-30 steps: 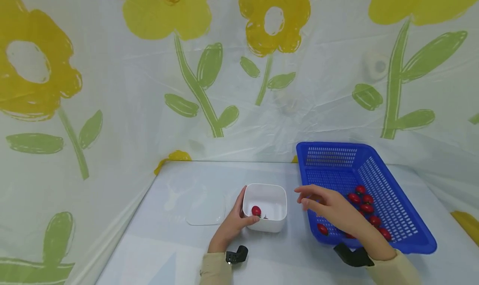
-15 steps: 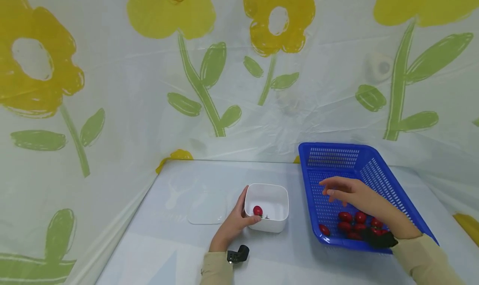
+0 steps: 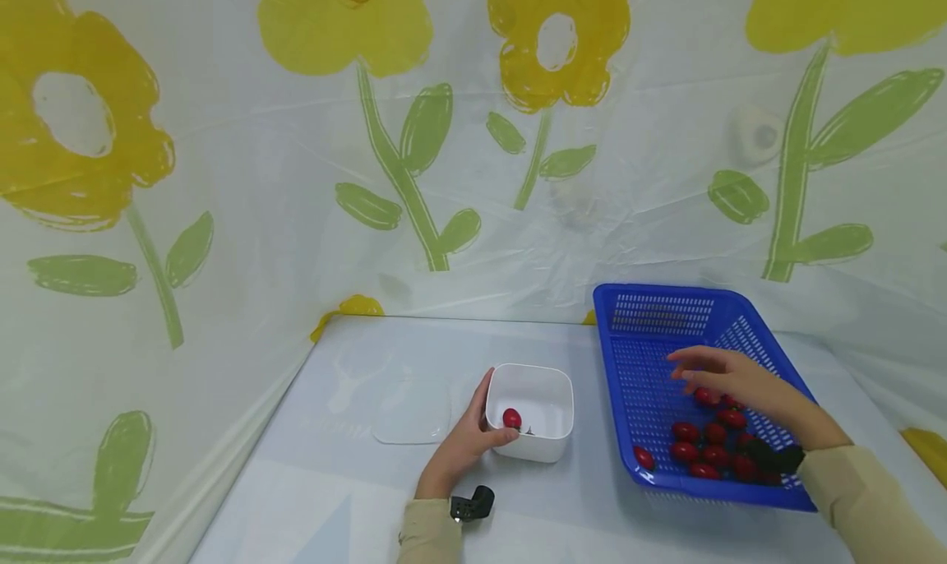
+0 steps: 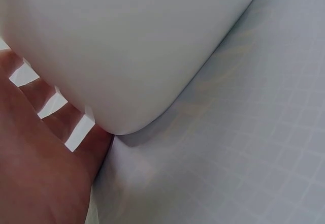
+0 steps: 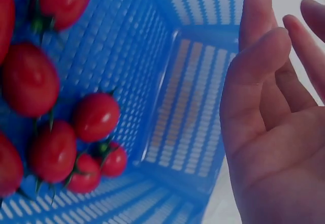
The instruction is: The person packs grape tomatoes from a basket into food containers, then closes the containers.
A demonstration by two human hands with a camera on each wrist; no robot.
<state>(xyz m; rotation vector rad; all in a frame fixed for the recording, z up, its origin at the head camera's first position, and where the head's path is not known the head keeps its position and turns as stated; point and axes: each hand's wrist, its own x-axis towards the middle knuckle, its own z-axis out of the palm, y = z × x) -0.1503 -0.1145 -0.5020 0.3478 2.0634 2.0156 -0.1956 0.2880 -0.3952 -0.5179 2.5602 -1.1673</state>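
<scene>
My left hand (image 3: 468, 442) grips the near left corner of a square white container (image 3: 551, 447) that stands on the table, thumb at the front rim and fingers along the left side. A red cherry tomato (image 3: 511, 418) lies inside it; a small dark stem shows beside it, and what it belongs to is hidden by the front wall. Over the blue basket (image 3: 617, 412), my right hand (image 3: 747, 383) hovers with loosely bent fingers and nothing in them. Several cherry tomatoes (image 5: 31, 80) with green stems lie in the basket below, apart from the fingers in the right wrist view.
A clear flat lid (image 3: 410, 420) lies on the white table (image 3: 355, 498), left of the container. One tomato (image 3: 644, 457) sits apart at the basket's near left corner. A curtain printed with flowers (image 3: 296, 219) hangs behind the table.
My right hand has moved right, from the gap beside the container to over the basket. The left hand has kept its grip on the container, which stays in place.
</scene>
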